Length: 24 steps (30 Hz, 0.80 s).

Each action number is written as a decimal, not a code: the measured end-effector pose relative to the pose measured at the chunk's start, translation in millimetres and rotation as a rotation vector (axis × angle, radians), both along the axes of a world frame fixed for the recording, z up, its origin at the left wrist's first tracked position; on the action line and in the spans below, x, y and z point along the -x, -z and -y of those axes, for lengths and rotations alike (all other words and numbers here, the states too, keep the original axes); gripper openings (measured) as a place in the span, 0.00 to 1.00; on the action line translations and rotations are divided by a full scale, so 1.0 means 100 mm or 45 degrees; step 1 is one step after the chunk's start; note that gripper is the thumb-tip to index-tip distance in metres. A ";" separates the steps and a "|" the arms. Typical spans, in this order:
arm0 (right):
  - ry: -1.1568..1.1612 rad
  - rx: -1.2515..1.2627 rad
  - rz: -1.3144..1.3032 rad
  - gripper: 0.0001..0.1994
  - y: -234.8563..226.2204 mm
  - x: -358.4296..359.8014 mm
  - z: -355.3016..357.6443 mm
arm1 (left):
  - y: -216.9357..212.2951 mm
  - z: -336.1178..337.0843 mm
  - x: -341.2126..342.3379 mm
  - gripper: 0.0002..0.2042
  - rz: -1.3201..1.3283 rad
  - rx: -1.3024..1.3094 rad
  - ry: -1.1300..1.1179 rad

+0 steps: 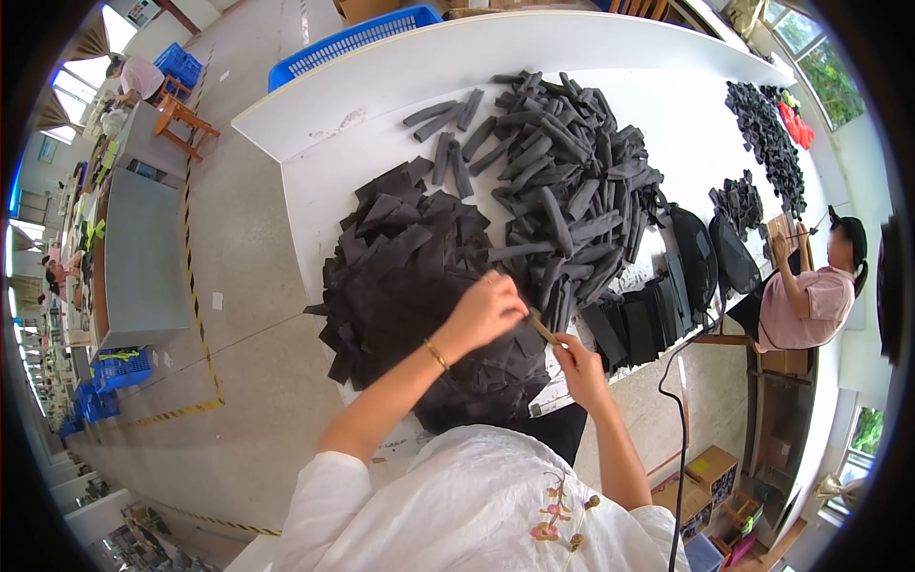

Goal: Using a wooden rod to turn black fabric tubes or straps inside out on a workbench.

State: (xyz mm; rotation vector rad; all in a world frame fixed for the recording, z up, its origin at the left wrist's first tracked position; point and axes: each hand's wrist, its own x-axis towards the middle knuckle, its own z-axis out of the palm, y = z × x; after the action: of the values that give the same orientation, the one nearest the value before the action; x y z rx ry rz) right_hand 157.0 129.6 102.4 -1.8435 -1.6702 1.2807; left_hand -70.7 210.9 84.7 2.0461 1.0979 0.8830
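My right hand (579, 370) is closed on a thin light-brown stick (544, 331) that slants up toward my left hand. At its far end, my left hand (488, 310) is closed with the fingertips pinched together; what they hold, if anything, is hidden. A gold bracelet circles the left wrist. Under and beside my left hand spreads a heap of flat black cloth-like pieces (400, 248), partly on my lap side of the table. Beyond my hands lies a big pile of black rolled tubes (572, 162), with several loose tubes (453, 157) left of it.
The white table (324, 181) has a raised back board. To the right stand black folded stacks (643, 319), rounded black items (694, 257) and a hanging cable (681, 391). A co-worker (810, 296) sits at the right. A blue crate (353, 43) is behind the board.
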 end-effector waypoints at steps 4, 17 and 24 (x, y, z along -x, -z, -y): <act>0.114 0.058 -0.360 0.12 0.22 0.24 -0.02 | -0.13 0.28 -0.05 0.15 0.157 -0.355 -0.496; 0.025 -0.351 -0.265 0.10 0.41 0.88 0.27 | 0.35 0.49 0.01 0.09 2.335 1.351 -0.604; 0.024 -0.162 -0.203 0.09 0.43 0.84 0.56 | 0.24 0.45 0.03 0.08 2.175 1.364 -0.697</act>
State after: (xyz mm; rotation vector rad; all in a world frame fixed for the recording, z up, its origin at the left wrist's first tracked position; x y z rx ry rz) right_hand 72.6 73.7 59.8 -1.6357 -1.6073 1.2484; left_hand -73.6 166.0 60.4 -0.1854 0.6780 1.3399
